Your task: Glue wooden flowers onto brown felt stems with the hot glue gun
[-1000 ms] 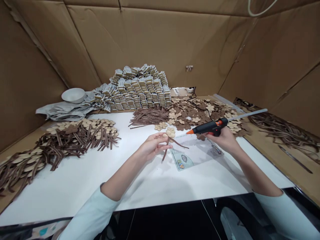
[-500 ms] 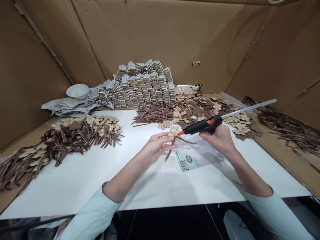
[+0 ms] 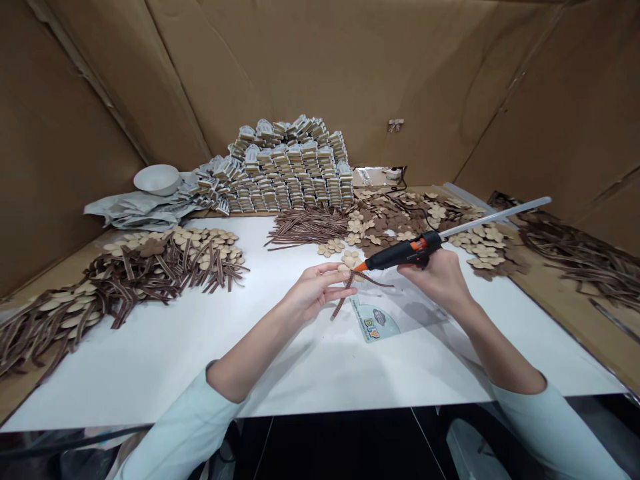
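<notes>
While the tan cut-out flower (image 3: 351, 260) sits pinched between the thumb and fingertips of the left hand (image 3: 315, 290), above the desk (image 3: 150, 393), two brown strips (image 3: 344, 300) already cross beneath it, one trailing down toward the person, the other running out toward the right hand (image 3: 435, 277); whether they are fixed in place, I cannot tell. The right hand closes round the grip of a hot glue gun (image 3: 405, 255); its orange nozzle (image 3: 361, 267) points left, just beside the flower, and its long axis rises back past the hand, ending in a clear glue stick (image 3: 495, 219). Left of the left hand lie heaps of similar discs and strips (image 3: 165, 263); a printed DIY bag (image 3: 375, 321) lies just below the right hand; stacked packets (image 3: 285, 170) stand ahead of both hands.
</notes>
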Action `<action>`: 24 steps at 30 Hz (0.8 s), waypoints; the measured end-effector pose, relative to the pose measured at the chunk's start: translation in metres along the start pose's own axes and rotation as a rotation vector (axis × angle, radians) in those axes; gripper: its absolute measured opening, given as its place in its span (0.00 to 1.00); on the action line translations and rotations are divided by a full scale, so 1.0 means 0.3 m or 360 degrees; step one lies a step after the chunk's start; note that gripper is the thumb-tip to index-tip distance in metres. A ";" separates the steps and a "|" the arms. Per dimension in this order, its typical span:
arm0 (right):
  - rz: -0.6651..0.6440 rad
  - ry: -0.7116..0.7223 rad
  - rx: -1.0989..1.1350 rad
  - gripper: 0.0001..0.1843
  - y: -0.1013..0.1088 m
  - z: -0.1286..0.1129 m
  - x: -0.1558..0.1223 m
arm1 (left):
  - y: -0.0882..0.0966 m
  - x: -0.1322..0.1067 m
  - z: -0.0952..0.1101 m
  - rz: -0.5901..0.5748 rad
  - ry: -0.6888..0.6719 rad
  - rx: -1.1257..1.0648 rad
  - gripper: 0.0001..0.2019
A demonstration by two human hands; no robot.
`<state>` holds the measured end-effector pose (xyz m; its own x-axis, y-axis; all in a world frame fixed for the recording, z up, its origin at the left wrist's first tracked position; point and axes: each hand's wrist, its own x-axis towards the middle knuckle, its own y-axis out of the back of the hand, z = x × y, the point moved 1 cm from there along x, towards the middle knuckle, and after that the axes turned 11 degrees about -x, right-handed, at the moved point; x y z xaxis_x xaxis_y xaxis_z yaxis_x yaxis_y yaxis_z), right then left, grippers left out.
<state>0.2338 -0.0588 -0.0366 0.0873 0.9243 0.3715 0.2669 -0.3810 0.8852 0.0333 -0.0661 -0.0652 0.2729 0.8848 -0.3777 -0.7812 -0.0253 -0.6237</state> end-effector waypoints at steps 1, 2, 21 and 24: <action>-0.0006 -0.0007 -0.0013 0.10 0.000 -0.001 0.000 | 0.000 0.000 0.000 -0.0004 -0.0005 -0.0003 0.05; -0.0015 -0.0016 -0.0028 0.10 -0.001 -0.001 0.000 | 0.001 0.001 0.001 -0.0008 -0.0009 -0.0005 0.05; 0.0030 0.0081 -0.0304 0.11 -0.007 -0.002 -0.014 | 0.003 0.007 0.001 0.0046 -0.0018 -0.0038 0.06; 0.0039 0.0089 -0.0365 0.14 -0.010 0.002 -0.021 | 0.004 0.006 0.002 0.0056 -0.0017 -0.0029 0.06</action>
<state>0.2331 -0.0634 -0.0418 0.0361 0.9145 0.4029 0.0398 -0.4042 0.9138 0.0327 -0.0642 -0.0663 0.2394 0.8881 -0.3924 -0.7798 -0.0650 -0.6226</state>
